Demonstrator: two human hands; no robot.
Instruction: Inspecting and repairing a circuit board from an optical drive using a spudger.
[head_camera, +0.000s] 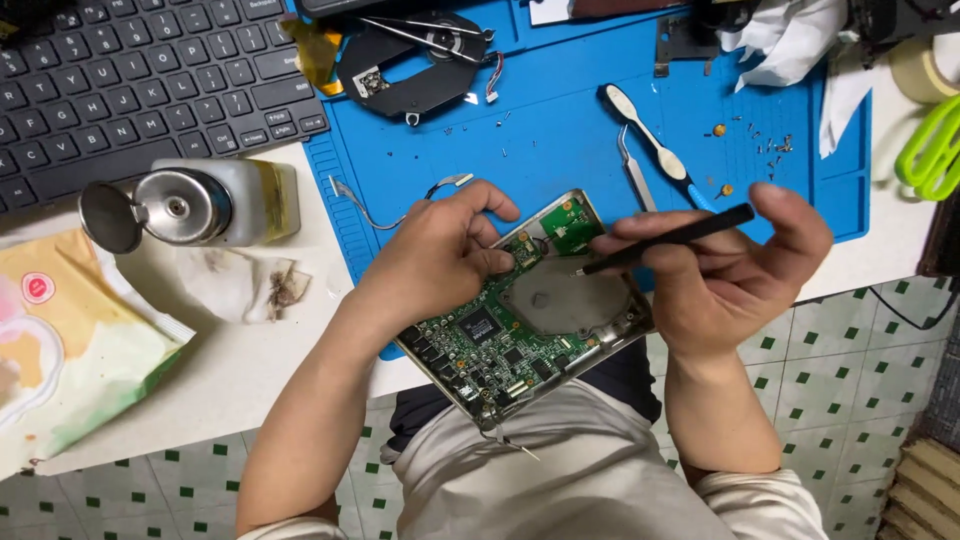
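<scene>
Over blue mat (560, 140), left hand (440, 255) gripping circuit board (500, 330), right hand (730, 270) pinching black tool (670, 238)

Glossy green circuit board (480, 335), matt black plastic tool (665, 239), smooth blue rubbery mat (560, 130)

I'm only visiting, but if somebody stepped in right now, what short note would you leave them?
Left hand: steadies the green circuit board in its metal frame, fingers on its upper edge.
Right hand: holds a slim black pointed tool, tip at the board's top.
Board rests tilted at the blue work mat's edge.
Done: board is exposed; tiny screws lie loose on the mat.
Left: cannot tell.
</scene>
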